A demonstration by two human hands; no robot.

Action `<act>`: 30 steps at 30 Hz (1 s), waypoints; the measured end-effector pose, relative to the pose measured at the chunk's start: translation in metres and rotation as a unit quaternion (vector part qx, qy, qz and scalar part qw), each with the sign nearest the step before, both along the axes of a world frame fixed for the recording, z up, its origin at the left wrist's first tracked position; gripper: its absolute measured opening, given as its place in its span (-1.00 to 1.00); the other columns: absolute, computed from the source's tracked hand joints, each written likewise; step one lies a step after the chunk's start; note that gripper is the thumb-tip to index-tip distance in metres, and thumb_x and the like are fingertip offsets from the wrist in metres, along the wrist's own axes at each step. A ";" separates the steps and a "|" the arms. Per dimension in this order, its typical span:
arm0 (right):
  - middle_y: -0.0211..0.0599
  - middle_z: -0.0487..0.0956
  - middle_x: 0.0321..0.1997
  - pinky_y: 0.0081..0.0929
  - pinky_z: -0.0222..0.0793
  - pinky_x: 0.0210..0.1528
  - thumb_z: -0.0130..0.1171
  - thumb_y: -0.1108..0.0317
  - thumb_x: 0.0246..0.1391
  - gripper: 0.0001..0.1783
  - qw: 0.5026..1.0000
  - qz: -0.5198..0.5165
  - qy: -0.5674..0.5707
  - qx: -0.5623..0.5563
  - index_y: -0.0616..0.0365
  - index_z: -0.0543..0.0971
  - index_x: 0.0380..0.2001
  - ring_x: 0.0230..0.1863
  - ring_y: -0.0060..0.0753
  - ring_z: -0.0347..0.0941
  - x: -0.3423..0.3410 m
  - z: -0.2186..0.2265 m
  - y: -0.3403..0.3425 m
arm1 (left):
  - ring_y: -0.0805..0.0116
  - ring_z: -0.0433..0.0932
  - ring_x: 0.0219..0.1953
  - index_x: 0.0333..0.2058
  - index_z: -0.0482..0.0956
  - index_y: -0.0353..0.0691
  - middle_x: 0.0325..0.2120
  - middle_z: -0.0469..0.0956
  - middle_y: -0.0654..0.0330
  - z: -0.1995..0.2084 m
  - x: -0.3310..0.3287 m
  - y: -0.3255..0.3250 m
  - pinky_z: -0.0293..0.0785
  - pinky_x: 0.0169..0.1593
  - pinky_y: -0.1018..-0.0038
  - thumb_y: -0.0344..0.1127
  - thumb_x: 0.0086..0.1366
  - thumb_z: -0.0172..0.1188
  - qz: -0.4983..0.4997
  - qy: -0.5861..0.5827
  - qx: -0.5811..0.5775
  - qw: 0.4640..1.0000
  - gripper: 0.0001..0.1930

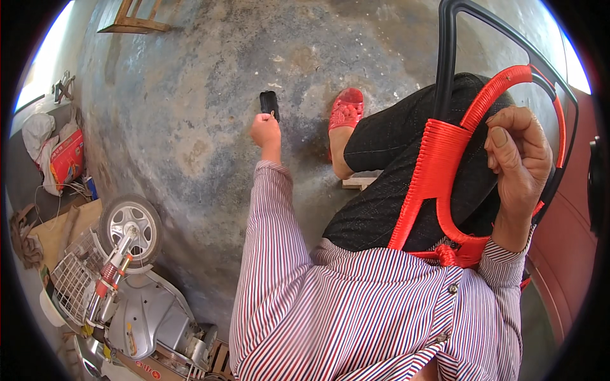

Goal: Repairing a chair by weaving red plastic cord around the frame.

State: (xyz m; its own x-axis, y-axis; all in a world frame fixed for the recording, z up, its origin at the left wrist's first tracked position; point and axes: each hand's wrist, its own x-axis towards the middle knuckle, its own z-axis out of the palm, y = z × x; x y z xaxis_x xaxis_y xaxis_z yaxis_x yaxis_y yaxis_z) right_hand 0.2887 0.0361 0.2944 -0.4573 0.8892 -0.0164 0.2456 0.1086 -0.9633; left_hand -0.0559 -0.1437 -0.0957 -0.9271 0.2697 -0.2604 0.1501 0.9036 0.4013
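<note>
My left hand [265, 132] is stretched out over the floor and closed. A small black object with rounded corners [269, 101] shows just past its fingers; I cannot tell whether the hand grips it or it lies beyond. Across my thighs leans a black tube frame [448, 38], like part of a chair. Glossy red cord [438, 155] is wound tightly round its lower part and around a curved loop. My right hand [522, 155] is beside that loop on the right, fingers curled and thumb pressed to the forefinger. Whatever it pinches is hidden.
Grey concrete floor [203, 95] stretches ahead, with a wooden stool [133, 24] at the far left. An electric scooter with a front wheel [130, 227] and wire basket stands at the left. Bags [63, 159] lie by the wall. A red panel [559, 247] is at the right.
</note>
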 end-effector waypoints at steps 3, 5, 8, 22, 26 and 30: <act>-0.42 0.53 -0.39 -0.84 0.20 -0.56 0.24 0.42 0.11 -0.82 1.000 -0.004 -0.005 0.008 0.30 0.54 -0.26 -0.53 -0.79 0.33 0.001 0.000 0.000 | 0.20 0.61 -0.46 -0.46 0.62 -0.10 -0.52 0.64 0.18 0.008 0.012 0.003 0.48 -0.32 0.30 -0.32 0.09 0.26 0.000 -0.007 0.072 0.997 -0.96; -0.41 0.53 -0.38 -0.84 0.20 -0.56 0.24 0.42 0.11 -0.82 1.000 -0.007 -0.007 0.011 0.30 0.54 -0.25 -0.52 -0.78 0.34 0.001 -0.001 0.000 | 0.21 0.61 -0.48 -0.47 0.61 -0.12 -0.54 0.63 0.18 0.012 0.025 0.005 0.47 -0.33 0.31 -0.33 0.09 0.26 -0.009 0.000 0.083 0.997 -0.95; -0.40 0.53 -0.37 -0.84 0.20 -0.56 0.24 0.42 0.11 -0.82 1.000 -0.004 -0.005 0.008 0.30 0.54 -0.25 -0.51 -0.78 0.34 0.002 -0.001 -0.001 | 0.22 0.60 -0.49 -0.48 0.60 -0.13 -0.55 0.63 0.18 0.006 0.038 0.003 0.47 -0.34 0.32 -0.33 0.09 0.26 0.010 0.006 0.088 0.996 -0.95; -0.44 0.51 -0.46 -0.84 0.16 -0.57 0.24 0.42 0.12 -0.82 1.000 -0.025 0.000 -0.002 0.32 0.54 -0.28 -0.57 -0.80 0.30 -0.005 0.002 -0.002 | 0.22 0.60 -0.48 -0.47 0.61 -0.11 -0.53 0.63 0.15 -0.019 0.055 0.005 0.48 -0.34 0.32 -0.26 0.12 0.25 0.069 0.014 0.051 0.996 -0.91; -0.44 0.50 -0.46 -0.84 0.16 -0.57 0.24 0.42 0.12 -0.83 1.000 -0.005 -0.003 0.002 0.32 0.55 -0.28 -0.57 -0.80 0.30 -0.001 0.001 -0.001 | 0.17 0.60 -0.45 -0.43 0.61 -0.10 -0.49 0.64 0.13 0.005 0.058 0.017 0.48 -0.33 0.29 -0.25 0.14 0.23 0.082 -0.017 0.042 0.996 -0.91; -0.45 0.50 -0.46 -0.84 0.16 -0.58 0.24 0.42 0.11 -0.83 1.000 -0.007 -0.009 0.012 0.31 0.55 -0.28 -0.57 -0.80 0.30 -0.004 0.002 -0.001 | 0.16 0.60 -0.43 -0.42 0.61 -0.10 -0.45 0.64 0.11 0.014 0.057 0.019 0.48 -0.32 0.28 -0.24 0.15 0.23 0.073 -0.017 0.008 0.997 -0.90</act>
